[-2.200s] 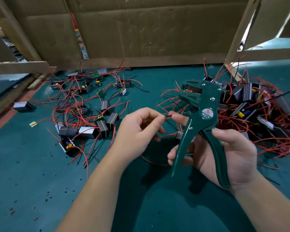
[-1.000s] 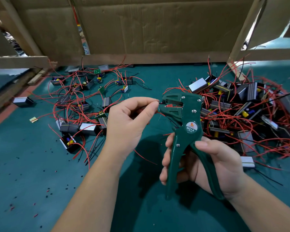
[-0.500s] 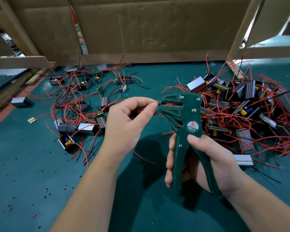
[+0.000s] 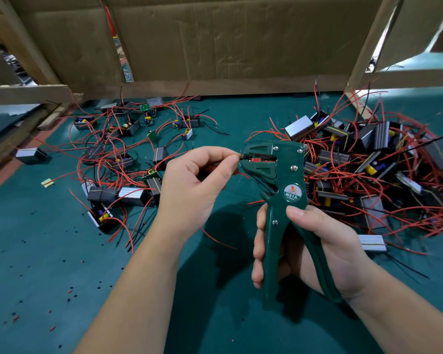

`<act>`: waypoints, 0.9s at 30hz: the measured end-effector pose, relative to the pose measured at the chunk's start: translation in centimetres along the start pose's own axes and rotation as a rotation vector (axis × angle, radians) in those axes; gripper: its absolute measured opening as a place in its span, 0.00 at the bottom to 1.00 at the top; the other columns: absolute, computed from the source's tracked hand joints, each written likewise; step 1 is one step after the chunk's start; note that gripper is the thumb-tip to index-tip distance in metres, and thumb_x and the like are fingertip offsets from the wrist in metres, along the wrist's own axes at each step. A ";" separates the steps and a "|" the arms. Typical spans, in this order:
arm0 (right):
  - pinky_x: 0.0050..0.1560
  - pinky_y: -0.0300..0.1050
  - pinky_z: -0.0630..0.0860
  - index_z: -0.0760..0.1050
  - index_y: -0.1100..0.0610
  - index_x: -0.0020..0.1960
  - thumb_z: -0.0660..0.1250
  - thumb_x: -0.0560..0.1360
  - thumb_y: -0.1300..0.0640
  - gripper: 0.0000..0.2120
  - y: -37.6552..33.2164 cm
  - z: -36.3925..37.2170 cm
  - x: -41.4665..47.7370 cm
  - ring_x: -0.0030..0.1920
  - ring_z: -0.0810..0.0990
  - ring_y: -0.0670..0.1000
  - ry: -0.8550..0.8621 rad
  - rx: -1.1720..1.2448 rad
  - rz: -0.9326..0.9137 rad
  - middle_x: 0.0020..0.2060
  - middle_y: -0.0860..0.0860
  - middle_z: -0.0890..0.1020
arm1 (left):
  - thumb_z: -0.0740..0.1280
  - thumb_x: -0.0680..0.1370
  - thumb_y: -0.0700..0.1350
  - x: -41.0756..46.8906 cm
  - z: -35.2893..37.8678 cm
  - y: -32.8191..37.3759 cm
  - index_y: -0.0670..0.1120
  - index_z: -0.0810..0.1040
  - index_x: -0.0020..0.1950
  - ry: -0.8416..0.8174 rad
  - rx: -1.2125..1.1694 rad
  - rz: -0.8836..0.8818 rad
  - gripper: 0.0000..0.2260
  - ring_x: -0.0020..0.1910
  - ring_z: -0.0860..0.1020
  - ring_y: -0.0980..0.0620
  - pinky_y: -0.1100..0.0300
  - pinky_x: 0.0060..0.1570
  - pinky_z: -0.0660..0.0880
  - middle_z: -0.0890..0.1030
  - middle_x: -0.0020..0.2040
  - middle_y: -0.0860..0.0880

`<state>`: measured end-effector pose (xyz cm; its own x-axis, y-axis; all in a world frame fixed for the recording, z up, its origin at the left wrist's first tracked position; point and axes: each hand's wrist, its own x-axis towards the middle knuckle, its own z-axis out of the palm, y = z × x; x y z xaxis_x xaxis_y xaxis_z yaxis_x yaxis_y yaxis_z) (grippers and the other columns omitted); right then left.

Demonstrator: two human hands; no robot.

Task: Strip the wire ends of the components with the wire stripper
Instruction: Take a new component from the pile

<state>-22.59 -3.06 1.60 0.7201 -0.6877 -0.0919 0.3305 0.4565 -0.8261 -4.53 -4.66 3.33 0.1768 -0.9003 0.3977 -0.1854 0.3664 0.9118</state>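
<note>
My right hand (image 4: 315,249) grips the handles of a dark green wire stripper (image 4: 279,190), held upright with its jaws pointing left. My left hand (image 4: 195,190) pinches a wire end (image 4: 241,156) between thumb and forefinger, right at the stripper's jaws. The rest of that wire and its component are hidden behind my left hand. A dense pile of components with red wires (image 4: 374,172) lies right of the stripper. A looser spread of components with red wires (image 4: 123,154) lies left of my left hand.
The green mat (image 4: 49,264) carries scattered bits of stripped insulation at the lower left. A cardboard wall (image 4: 215,39) with wooden framing closes off the back. A lone silver component (image 4: 371,242) lies by my right wrist, and another (image 4: 30,155) sits at the far left.
The stripper moved left from the pile to meet the wire in my left hand. The wire end now sits at the jaws, and the handles are squeezed closer together.
</note>
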 end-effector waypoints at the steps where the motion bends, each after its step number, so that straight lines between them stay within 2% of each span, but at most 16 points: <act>1: 0.40 0.59 0.77 0.76 0.60 0.48 0.75 0.64 0.44 0.23 0.0 0.0 0.0 0.35 0.80 0.64 -0.001 -0.002 0.002 0.37 0.64 0.78 | 0.69 0.76 0.37 0.0 0.0 0.0 0.50 0.81 0.42 0.000 -0.003 -0.002 0.08 0.30 0.74 0.63 0.71 0.33 0.70 0.80 0.32 0.57; 5: 0.42 0.60 0.76 0.76 0.60 0.49 0.74 0.65 0.44 0.22 0.0 -0.1 0.0 0.36 0.81 0.64 -0.030 0.000 0.010 0.38 0.63 0.79 | 0.67 0.77 0.37 0.0 -0.1 0.0 0.49 0.80 0.42 -0.011 -0.021 -0.009 0.08 0.28 0.72 0.63 0.73 0.29 0.67 0.79 0.31 0.58; 10: 0.39 0.58 0.78 0.76 0.60 0.47 0.75 0.65 0.44 0.22 -0.1 -0.1 0.0 0.34 0.80 0.63 -0.015 0.004 0.019 0.36 0.63 0.78 | 0.67 0.77 0.38 0.0 -0.1 -0.1 0.50 0.80 0.43 -0.039 -0.009 0.018 0.08 0.29 0.73 0.63 0.73 0.30 0.68 0.79 0.32 0.59; 14: 0.33 0.55 0.77 0.77 0.60 0.43 0.74 0.64 0.43 0.20 0.0 0.4 0.2 0.30 0.79 0.62 0.095 0.017 0.031 0.33 0.63 0.77 | 0.65 0.79 0.40 0.0 -0.4 -0.2 0.51 0.80 0.44 -0.100 0.041 -0.024 0.08 0.27 0.72 0.64 0.73 0.28 0.67 0.79 0.31 0.59; 18: 0.30 0.54 0.76 0.77 0.59 0.39 0.67 0.65 0.42 0.19 0.2 0.8 0.2 0.26 0.77 0.61 0.220 -0.006 0.048 0.30 0.63 0.76 | 0.63 0.80 0.44 0.0 -0.5 -0.9 0.53 0.80 0.42 -0.314 0.294 -0.084 0.10 0.28 0.73 0.60 0.69 0.31 0.69 0.78 0.30 0.57; 22: 0.27 0.49 0.74 0.74 0.59 0.35 0.67 0.66 0.43 0.18 0.5 0.9 0.5 0.20 0.72 0.56 0.321 -0.001 0.037 0.26 0.60 0.71 | 0.64 0.80 0.45 0.0 -0.5 -1.3 0.53 0.79 0.41 -0.286 0.345 -0.103 0.09 0.28 0.74 0.60 0.69 0.33 0.70 0.78 0.30 0.57; 24: 0.28 0.50 0.75 0.74 0.59 0.36 0.68 0.67 0.44 0.17 0.5 0.8 0.6 0.21 0.73 0.57 0.312 0.029 0.040 0.27 0.59 0.72 | 0.65 0.79 0.45 0.1 -0.5 -1.6 0.50 0.79 0.41 -0.271 0.374 -0.122 0.08 0.28 0.74 0.60 0.68 0.33 0.70 0.78 0.30 0.57; 27: 0.38 0.58 0.79 0.76 0.61 0.45 0.62 0.69 0.46 0.18 0.3 0.5 0.8 0.32 0.79 0.62 0.263 0.081 -0.010 0.35 0.62 0.78 | 0.66 0.79 0.45 0.2 -0.5 -1.9 0.47 0.79 0.39 -0.190 0.337 -0.141 0.08 0.28 0.73 0.60 0.66 0.31 0.70 0.77 0.29 0.58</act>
<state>-21.62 -3.23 1.51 0.5370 -0.8105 -0.2341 0.3921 0.4855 -0.7813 -3.69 -5.45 1.76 0.0472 -0.9751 0.2167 -0.4836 0.1675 0.8591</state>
